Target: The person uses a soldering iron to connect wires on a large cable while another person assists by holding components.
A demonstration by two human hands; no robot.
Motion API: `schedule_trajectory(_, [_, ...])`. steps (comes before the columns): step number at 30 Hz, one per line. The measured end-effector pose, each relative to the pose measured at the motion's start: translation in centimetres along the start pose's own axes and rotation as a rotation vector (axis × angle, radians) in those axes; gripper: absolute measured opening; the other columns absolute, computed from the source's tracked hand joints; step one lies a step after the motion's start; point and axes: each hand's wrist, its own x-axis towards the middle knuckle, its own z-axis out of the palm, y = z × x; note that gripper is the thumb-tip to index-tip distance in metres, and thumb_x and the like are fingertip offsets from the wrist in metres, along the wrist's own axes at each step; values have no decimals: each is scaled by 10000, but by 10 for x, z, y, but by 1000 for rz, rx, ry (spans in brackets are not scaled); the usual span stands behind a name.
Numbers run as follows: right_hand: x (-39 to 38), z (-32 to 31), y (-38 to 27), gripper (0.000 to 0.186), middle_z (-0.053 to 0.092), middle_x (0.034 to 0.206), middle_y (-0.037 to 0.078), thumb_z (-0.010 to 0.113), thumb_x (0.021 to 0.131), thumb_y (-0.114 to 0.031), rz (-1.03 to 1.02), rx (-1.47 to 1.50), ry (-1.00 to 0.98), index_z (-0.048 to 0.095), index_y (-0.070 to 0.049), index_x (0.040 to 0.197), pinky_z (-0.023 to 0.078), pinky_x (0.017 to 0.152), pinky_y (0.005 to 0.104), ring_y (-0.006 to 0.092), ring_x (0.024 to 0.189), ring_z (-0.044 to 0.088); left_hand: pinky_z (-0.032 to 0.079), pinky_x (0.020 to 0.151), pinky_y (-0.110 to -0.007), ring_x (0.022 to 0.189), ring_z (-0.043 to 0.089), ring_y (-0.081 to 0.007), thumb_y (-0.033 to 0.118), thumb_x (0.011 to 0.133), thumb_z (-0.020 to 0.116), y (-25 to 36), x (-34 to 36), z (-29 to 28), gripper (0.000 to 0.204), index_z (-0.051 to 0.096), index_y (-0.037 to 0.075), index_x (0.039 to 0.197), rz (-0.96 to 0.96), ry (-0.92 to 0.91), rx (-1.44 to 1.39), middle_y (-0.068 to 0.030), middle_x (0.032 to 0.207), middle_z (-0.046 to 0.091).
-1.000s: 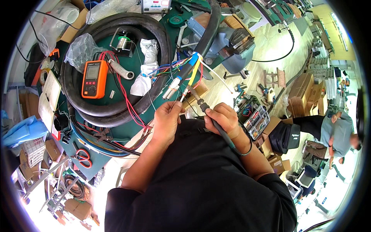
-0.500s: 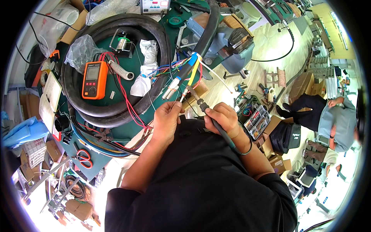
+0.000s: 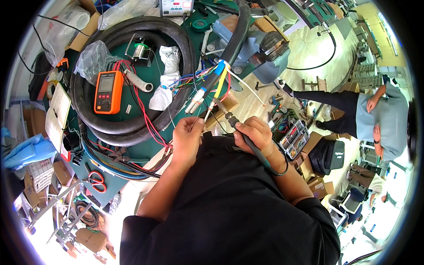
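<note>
Metal terminal: at the end of the yellow lead, right of the orange meter and level with its lower half.
Left hand: right of the meter and nearer the wearer; closed in a fingertip pinch on a thin pale rod just below the terminal. Cannot tell whether joined to it.
Right hand: farther right of the meter; wrapped around the soldering iron, pointing up-left to the terminal. Cannot tell whether touching at the tip.
Thin wire: right of the meter, running from the spool down to the left hand.
Handling, as judged: best to brace both wrists, heat the metal rather than the insulation, feed wire sparingly into the heated spot, hold motionless while cooling, keep fingertips back.
Writing: small print on the meter's face; panel markings and red digits on the soldering station, beyond the meter to the right; dark print on the white packet, right of the meter; pale lettering on the black case, far right of the meter.
</note>
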Motion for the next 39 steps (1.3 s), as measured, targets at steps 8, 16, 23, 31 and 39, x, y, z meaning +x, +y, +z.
schedule_trajectory(8, [-1,0,1,346,536,667,73,707,656,39,5,-5,7,584,1,978,444,496,320,237,556,526,264,476,-218,544,321,-21,240,945,560,0,3,-16,287,503,57,732,64,11,-95,54,619,425])
schedule_trajectory(16, [0,-1,-1,347,539,666,77,710,658,33,12,-2,19,589,1,982,440,491,322,239,550,522,234,447,-225,511,302,-29,241,952,484,2,-1,-19,315,444,84,682,118,-49,-50,53,577,374])
schedule_trajectory(23, [-1,-2,-1,353,540,667,79,711,660,34,-1,-18,23,588,1,989,430,488,325,241,551,522,236,425,-217,468,296,-39,172,927,431,8,-5,-21,229,463,60,730,71,-121,-238,39,575,375])
schedule_trajectory(31, [-5,-3,-6,285,589,715,110,705,718,19,129,159,177,592,26,980,428,506,303,229,560,543,226,377,-212,417,283,-43,169,956,448,11,-6,-16,209,553,3,884,167,-17,-172,28,544,370])
schedule_trajectory(39, [-27,-1,-32,133,593,744,84,580,889,-74,749,592,561,546,25,971,459,554,225,94,615,559,224,434,-194,476,281,-8,197,989,444,21,-4,-34,216,553,15,951,267,-18,-101,67,575,367])
